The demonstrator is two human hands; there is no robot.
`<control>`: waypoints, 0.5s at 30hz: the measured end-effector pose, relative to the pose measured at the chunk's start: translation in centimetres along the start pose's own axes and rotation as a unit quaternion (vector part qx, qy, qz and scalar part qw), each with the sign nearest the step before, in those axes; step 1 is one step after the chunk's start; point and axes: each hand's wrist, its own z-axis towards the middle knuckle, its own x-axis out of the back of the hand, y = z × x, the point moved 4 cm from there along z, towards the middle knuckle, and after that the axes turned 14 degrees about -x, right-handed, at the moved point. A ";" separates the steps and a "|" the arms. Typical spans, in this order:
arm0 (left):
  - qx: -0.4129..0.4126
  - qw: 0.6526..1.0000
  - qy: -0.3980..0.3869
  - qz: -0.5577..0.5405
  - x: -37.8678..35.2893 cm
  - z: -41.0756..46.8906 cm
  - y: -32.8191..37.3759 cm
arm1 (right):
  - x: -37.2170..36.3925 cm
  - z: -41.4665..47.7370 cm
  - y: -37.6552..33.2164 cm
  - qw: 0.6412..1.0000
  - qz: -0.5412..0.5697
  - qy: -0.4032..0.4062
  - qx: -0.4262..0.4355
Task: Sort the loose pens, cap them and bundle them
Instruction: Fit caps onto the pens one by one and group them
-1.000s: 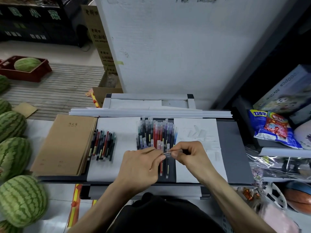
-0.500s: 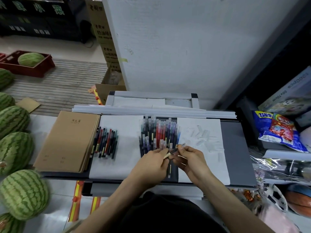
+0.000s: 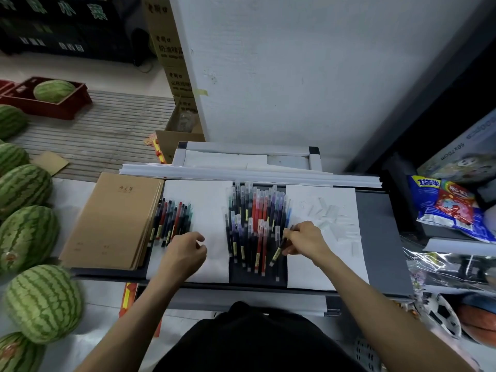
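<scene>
Pinching a dark yellow-labelled pen in the right hand, tilted, at 4 o'clock of the big pen pile. Got the left hand curled at 9 o'clock of it, beside the smaller pen row; can't tell about holding anything. Caps scattered at 3 o'clock.

Head-worn view, steeply down over desk

A dark pen slants in the right hand; the colourful pile lies just left, clear caps beyond.
</scene>
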 end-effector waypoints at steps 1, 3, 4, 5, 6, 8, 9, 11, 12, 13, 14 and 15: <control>0.008 1.000 0.012 -0.001 0.3 0.1 -0.4 | -0.1 0.0 -0.1 1.000 -0.017 0.003 0.004; 0.021 0.999 0.044 0.010 1.0 0.3 -0.7 | -0.3 0.0 -0.2 0.996 -0.085 0.027 0.027; 0.025 0.998 0.062 0.020 1.3 0.3 -0.8 | -0.5 0.0 -0.2 0.991 -0.120 0.046 0.040; 0.028 0.996 0.076 0.031 1.6 0.5 -0.9 | -0.6 0.0 -0.1 0.986 -0.143 0.065 0.051; 0.031 0.995 0.087 0.038 1.8 0.6 -0.9 | -0.8 0.0 0.0 0.983 -0.155 0.078 0.058; 0.034 0.994 0.093 0.042 2.1 1.0 -1.0 | -1.2 -0.1 0.0 0.979 -0.169 0.096 0.067; 0.032 0.994 0.094 0.039 2.3 1.2 -1.0 | -1.5 -0.3 0.0 0.977 -0.173 0.102 0.071; 0.027 0.995 0.088 0.034 2.4 1.7 -1.2 | -1.9 -0.4 0.0 0.974 -0.180 0.113 0.077; 0.025 0.996 0.083 0.036 2.4 1.8 -1.3 | -2.0 -0.5 -0.1 0.972 -0.188 0.120 0.079; 0.024 0.996 0.077 0.044 2.4 2.0 -1.4 | -2.1 -0.6 -0.1 0.969 -0.197 0.124 0.080; 0.022 0.996 0.071 0.058 2.4 2.2 -1.6 | -2.3 -0.6 -0.2 0.967 -0.205 0.125 0.080; 0.018 0.995 0.064 0.073 2.4 2.3 -1.6 | -2.4 -0.5 -0.2 0.966 -0.210 0.126 0.078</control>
